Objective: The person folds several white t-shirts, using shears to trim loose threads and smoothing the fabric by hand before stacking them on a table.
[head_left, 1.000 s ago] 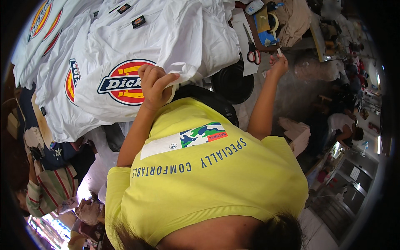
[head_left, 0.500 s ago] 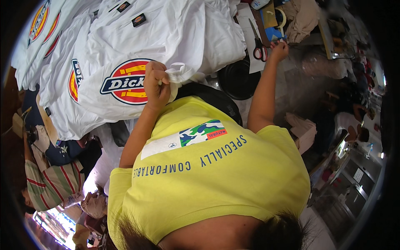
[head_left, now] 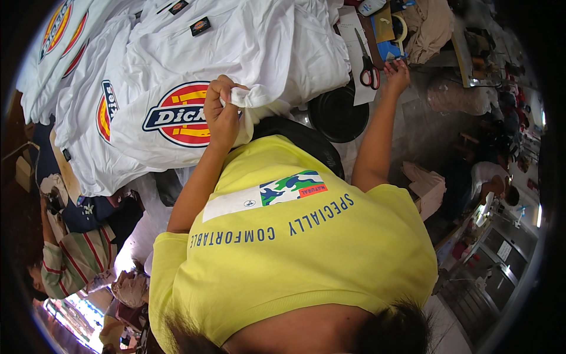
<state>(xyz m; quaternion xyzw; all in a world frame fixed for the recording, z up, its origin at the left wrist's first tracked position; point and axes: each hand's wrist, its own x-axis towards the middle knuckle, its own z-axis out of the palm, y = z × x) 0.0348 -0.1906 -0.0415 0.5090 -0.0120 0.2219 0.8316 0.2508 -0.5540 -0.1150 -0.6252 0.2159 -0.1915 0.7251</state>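
My left hand [head_left: 223, 115] is closed on the bunched hem of a white T-shirt [head_left: 132, 138], pinching the cloth beside its printed red, yellow and dark blue emblem. Several more white T-shirts [head_left: 283, 53] lie heaped behind and to the left of it. Off to the right, my outstretched right hand [head_left: 397, 78] has its fingers drawn together at a small bluish thing, too small to name. Just beyond those fingers are a blue piece [head_left: 386, 51] and a roll of tape [head_left: 400, 28]. Black-handled scissors [head_left: 369, 74] lie to the left of that hand.
A round black seat or lid [head_left: 339, 115] is between my arms, below the table edge. A white sheet of paper [head_left: 361, 93] lies under the scissors. Crumpled beige cloth [head_left: 429, 26] sits at the far right. A person in a striped shirt [head_left: 79, 262] is at the lower left.
My left hand has shifted slightly, and the bunched white cloth beside it now stands up more. My right hand has moved down a little and its fingers have loosened slightly.
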